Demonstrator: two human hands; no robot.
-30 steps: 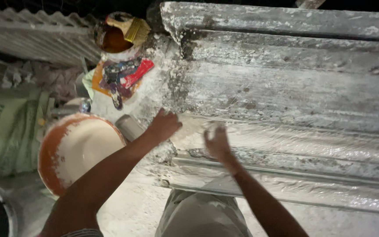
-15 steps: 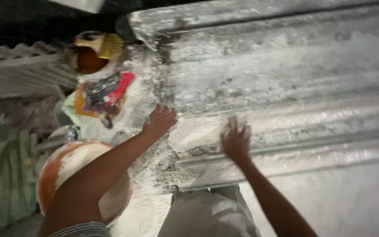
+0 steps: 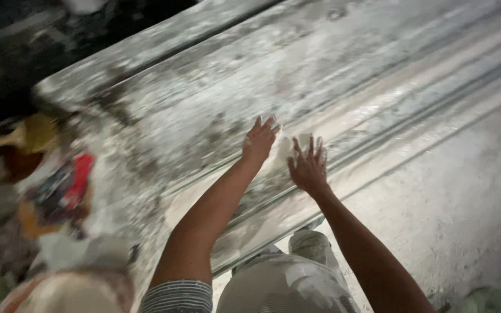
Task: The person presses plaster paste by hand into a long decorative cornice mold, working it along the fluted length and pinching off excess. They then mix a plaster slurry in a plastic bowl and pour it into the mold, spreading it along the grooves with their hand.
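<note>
Pressing a white lump [image 3: 286,149] of soft paste, perhaps wet plaster though too blurred to say for sure, onto the long grey ribbed slab [image 3: 378,87] with both bare hands. Judged as the spreading step, with the paste gathered in one place and not yet drawn out along the grooves.

With the left hand [image 3: 260,141]: palm down on the left edge of the lump, fingers [image 3: 267,124] stretched and close together, pointing up the slab. With the right hand [image 3: 307,169]: palm down on the lower right edge, fingers [image 3: 311,148] spread wide like a fan, tips touching the paste. No pinching and no holding by either hand, only flat pressure from above.

About the lump itself: lying between the two hands, on a pale rib near the middle of the slab, partly hidden under the fingertips, bright against the dusty grey around it.

For the next move, as a judgement only: even pressure from both palms, a slide along the ribs and not across them, and care not to push paste over the near edge toward the pale floor [image 3: 465,191].

At lower left, very blurred: an orange bowl [image 3: 71,293] with white contents and a colourful bag [image 3: 59,191], well apart from the hands.
</note>
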